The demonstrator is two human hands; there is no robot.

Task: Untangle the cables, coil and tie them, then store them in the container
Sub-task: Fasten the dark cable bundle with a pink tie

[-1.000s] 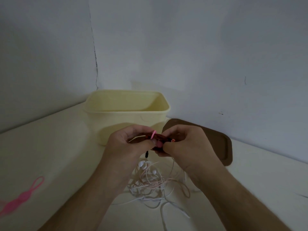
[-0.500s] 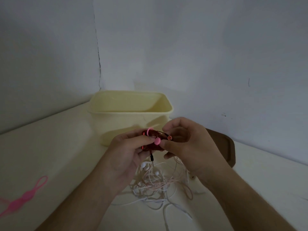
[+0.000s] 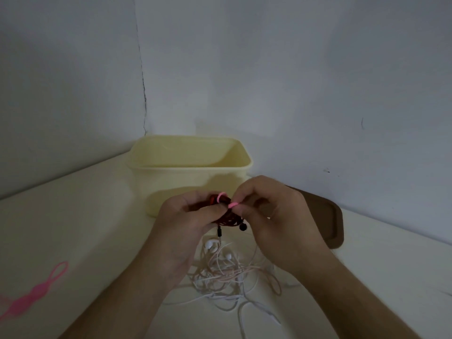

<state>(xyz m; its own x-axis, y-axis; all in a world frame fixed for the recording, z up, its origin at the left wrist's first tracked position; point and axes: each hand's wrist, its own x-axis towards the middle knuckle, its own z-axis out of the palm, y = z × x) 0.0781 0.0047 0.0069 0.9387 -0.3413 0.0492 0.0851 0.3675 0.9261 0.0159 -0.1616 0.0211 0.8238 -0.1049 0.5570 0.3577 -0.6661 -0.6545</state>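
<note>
Left hand [image 3: 188,216]: fingers curled, gripping a coiled dark red cable bundle [image 3: 226,217] held above the worktop [image 3: 80,216]. Right hand [image 3: 274,214]: fingertips pinching the end of a pink silicone tie [image 3: 232,205] looped round that bundle. Pale yellow rectangular plastic container [image 3: 190,177]: directly behind the hands, interior mostly hidden. Tangled white and pink earphone cables [image 3: 227,272]: on the worktop beneath the hands.
</note>
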